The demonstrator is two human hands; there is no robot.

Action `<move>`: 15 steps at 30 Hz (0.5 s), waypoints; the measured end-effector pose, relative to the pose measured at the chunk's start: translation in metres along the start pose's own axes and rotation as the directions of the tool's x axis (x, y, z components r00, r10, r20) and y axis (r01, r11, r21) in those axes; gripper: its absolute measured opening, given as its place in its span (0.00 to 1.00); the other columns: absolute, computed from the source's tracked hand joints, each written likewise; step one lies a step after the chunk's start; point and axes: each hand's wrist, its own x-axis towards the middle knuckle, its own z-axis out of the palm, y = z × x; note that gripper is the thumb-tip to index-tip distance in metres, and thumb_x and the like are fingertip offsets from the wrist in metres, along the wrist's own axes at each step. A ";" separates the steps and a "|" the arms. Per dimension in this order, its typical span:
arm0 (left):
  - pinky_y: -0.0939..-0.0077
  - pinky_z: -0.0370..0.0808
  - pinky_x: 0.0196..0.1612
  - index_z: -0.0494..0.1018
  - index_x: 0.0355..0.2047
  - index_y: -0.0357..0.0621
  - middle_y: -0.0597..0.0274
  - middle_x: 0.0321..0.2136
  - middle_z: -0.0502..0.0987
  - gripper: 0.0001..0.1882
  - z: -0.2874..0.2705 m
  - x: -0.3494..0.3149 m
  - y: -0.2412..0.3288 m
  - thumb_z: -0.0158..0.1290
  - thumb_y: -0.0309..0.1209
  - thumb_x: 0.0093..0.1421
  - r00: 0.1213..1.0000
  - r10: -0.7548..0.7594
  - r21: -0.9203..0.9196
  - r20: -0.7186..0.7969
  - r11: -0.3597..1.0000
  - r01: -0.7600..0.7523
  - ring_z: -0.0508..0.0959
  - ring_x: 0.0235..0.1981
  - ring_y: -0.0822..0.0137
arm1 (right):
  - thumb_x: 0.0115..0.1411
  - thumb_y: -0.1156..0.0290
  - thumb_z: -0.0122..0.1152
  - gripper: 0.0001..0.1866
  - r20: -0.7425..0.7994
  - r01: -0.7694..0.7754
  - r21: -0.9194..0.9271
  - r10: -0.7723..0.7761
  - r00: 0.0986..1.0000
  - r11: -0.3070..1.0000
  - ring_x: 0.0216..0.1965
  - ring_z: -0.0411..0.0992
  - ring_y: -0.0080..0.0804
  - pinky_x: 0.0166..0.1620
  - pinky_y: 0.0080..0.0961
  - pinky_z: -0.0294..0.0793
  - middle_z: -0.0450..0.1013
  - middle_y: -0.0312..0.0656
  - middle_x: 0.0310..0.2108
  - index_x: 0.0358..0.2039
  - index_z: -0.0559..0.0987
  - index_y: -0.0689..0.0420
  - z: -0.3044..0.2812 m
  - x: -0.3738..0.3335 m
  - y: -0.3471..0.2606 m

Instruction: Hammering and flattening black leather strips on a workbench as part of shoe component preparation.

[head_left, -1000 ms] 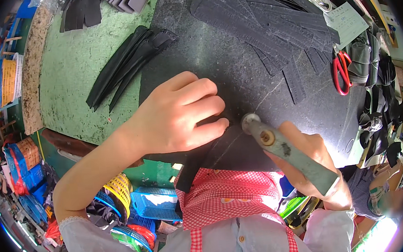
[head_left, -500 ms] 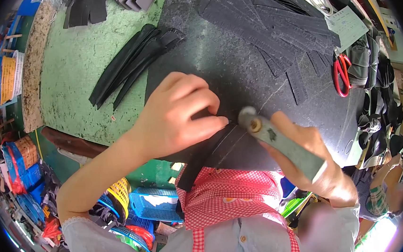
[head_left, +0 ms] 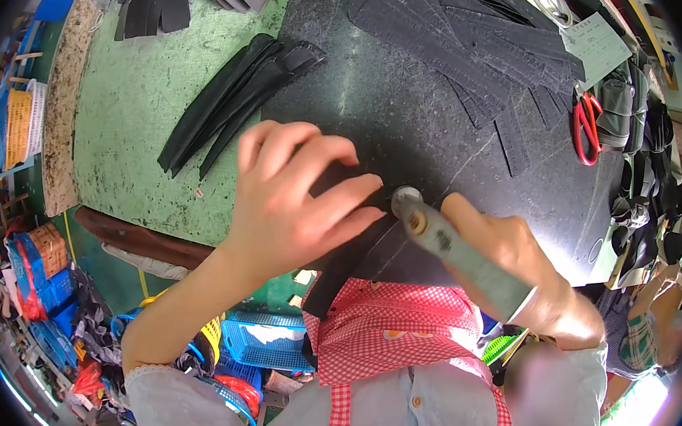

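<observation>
My left hand [head_left: 295,192] is bent over a black strip [head_left: 332,287] on the dark work mat [head_left: 349,108]. Its thumb and fingers press the strip down, and the palm hides part of it. The strip's near end hangs over the mat's edge by the red checked apron [head_left: 397,313]. Close to the left fingertips, my right hand [head_left: 503,236] grips a hammer [head_left: 473,263]. Its round grey face is beside the strip and its long head slants toward me. The handle is mostly hidden beneath the head and hand.
Stitched dark strips [head_left: 456,52] are piled at the far right, beside red-handled scissors [head_left: 587,129] and a paper slip [head_left: 596,47]. Smooth black strips [head_left: 228,102] lie across the green table [head_left: 127,142]. A blue basket [head_left: 267,343] stands below the table edge. Another person [head_left: 647,333] is at lower right.
The hammer head has shifted slightly left, closer to my left fingertips. My left fingers have spread a little more. The whole view has shifted slightly.
</observation>
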 end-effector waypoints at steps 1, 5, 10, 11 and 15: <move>0.56 0.66 0.51 0.85 0.35 0.59 0.73 0.40 0.79 0.15 0.001 -0.004 0.000 0.73 0.34 0.45 1.000 -0.003 -0.057 -0.004 0.998 0.003 0.73 0.46 0.58 | 0.70 0.69 0.59 0.09 0.009 -0.005 0.078 0.004 1.000 0.997 0.26 0.79 0.55 0.30 0.48 0.78 0.74 0.51 0.23 0.43 0.71 0.60 -0.002 0.002 0.002; 0.57 0.66 0.51 0.84 0.32 0.58 0.74 0.40 0.80 0.12 0.006 -0.014 0.007 0.73 0.31 0.46 0.999 -0.052 -0.131 -0.009 0.990 0.050 0.73 0.44 0.59 | 0.70 0.69 0.58 0.09 -0.042 0.005 0.032 -0.003 0.999 0.999 0.28 0.79 0.56 0.30 0.48 0.77 0.74 0.53 0.24 0.44 0.71 0.60 -0.008 0.005 0.003; 0.57 0.65 0.52 0.82 0.32 0.57 0.75 0.38 0.79 0.12 0.007 -0.018 0.014 0.70 0.30 0.47 0.999 -0.035 -0.088 0.001 0.995 0.035 0.74 0.43 0.61 | 0.68 0.70 0.60 0.10 0.006 0.032 0.071 -0.033 0.999 0.997 0.28 0.79 0.59 0.30 0.51 0.76 0.74 0.55 0.25 0.42 0.69 0.59 -0.008 0.014 0.005; 0.57 0.65 0.52 0.82 0.32 0.57 0.75 0.38 0.79 0.12 0.008 -0.017 0.013 0.70 0.30 0.47 0.999 -0.037 -0.086 0.002 0.996 0.037 0.74 0.43 0.61 | 0.68 0.70 0.60 0.10 -0.016 0.020 0.055 -0.019 1.000 0.998 0.28 0.79 0.59 0.29 0.52 0.76 0.74 0.56 0.25 0.42 0.69 0.59 -0.008 0.016 0.007; 0.56 0.65 0.52 0.84 0.35 0.59 0.76 0.38 0.79 0.14 0.001 -0.016 0.017 0.71 0.32 0.46 0.999 -0.047 -0.046 -0.007 0.998 0.047 0.73 0.43 0.61 | 0.69 0.71 0.59 0.09 0.081 0.046 -0.007 -0.045 0.996 0.999 0.29 0.79 0.58 0.31 0.53 0.77 0.76 0.54 0.25 0.44 0.70 0.59 -0.006 0.008 0.001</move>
